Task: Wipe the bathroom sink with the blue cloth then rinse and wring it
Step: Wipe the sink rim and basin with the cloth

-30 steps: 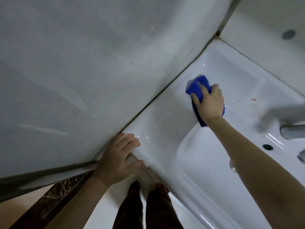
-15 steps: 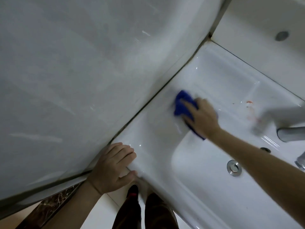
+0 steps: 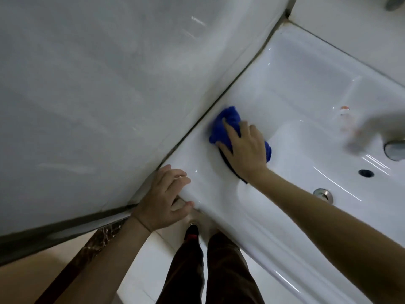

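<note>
A white ceramic sink (image 3: 295, 91) fills the right half of the head view. My right hand (image 3: 245, 148) presses a bunched blue cloth (image 3: 228, 121) flat on the sink's left ledge, close to the wall joint. Part of the cloth is hidden under my palm. My left hand (image 3: 166, 200) grips the sink's front left corner, fingers spread over the rim and thumb under it. The metal drain (image 3: 323, 194) shows in the basin beyond my right forearm.
A glossy grey wall (image 3: 109, 95) runs along the sink's left side. The chrome faucet (image 3: 394, 148) juts in at the right edge, with an overflow hole (image 3: 365, 173) below it. A small red mark (image 3: 344, 108) sits on the back ledge. My legs and shoes (image 3: 192, 233) stand below.
My right hand has slid the cloth from the back of the left ledge toward me along the wall joint. My left hand has stayed on the front corner.
</note>
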Available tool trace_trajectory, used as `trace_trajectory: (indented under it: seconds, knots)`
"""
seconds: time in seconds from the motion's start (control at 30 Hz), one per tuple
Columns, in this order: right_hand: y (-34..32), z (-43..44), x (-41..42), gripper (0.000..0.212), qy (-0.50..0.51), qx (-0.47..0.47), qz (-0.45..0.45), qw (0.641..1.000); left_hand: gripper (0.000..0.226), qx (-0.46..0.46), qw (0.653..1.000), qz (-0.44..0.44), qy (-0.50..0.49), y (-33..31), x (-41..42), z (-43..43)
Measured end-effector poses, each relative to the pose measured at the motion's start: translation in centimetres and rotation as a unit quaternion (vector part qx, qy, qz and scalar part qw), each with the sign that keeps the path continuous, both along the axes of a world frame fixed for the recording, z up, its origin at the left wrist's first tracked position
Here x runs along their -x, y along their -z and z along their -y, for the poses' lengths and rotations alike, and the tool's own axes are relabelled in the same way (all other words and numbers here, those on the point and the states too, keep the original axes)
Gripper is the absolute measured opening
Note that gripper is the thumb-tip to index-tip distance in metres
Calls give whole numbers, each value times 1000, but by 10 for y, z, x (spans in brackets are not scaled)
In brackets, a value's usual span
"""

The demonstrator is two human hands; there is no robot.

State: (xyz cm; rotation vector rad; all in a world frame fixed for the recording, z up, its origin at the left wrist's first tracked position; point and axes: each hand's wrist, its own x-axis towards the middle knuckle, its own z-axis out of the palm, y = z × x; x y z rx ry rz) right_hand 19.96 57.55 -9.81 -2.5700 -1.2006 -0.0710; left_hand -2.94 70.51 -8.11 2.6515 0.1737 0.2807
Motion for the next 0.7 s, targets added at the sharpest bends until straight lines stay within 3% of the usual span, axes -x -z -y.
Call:
trace_trajectory:
  seconds: [0.07, 0.13, 0.23, 0.3, 0.47, 0.6, 0.7]
  knots:
    - [-5, 16, 39, 52, -98, 8, -48, 994, 43, 30, 999, -3, -24, -7, 0, 0]
    - [-20, 21, 74, 50, -150, 27, -165, 974, 39, 44, 998, -13, -31, -15, 0, -1]
    - [-36, 47, 98, 48, -104, 29, -342, 934, 30, 36, 998, -38, -15, -22, -4, -2]
    - [-40, 91, 107, 44, -79, 17, -382, 921, 25, 29, 998, -57, 5, -23, -4, -3]
    - [-47, 172, 129, 61, 67, 57, -338, 937, 30, 38, 996, -77, 24, -24, -1, -2]
    - [-43, 84, 131, 44, 74, 25, -290, 954, 34, 37, 997, -57, 34, -24, 1, -4]
    - [-43, 47, 133, 44, 62, 24, -267, 961, 34, 28, 997, -56, 37, -22, 0, -7]
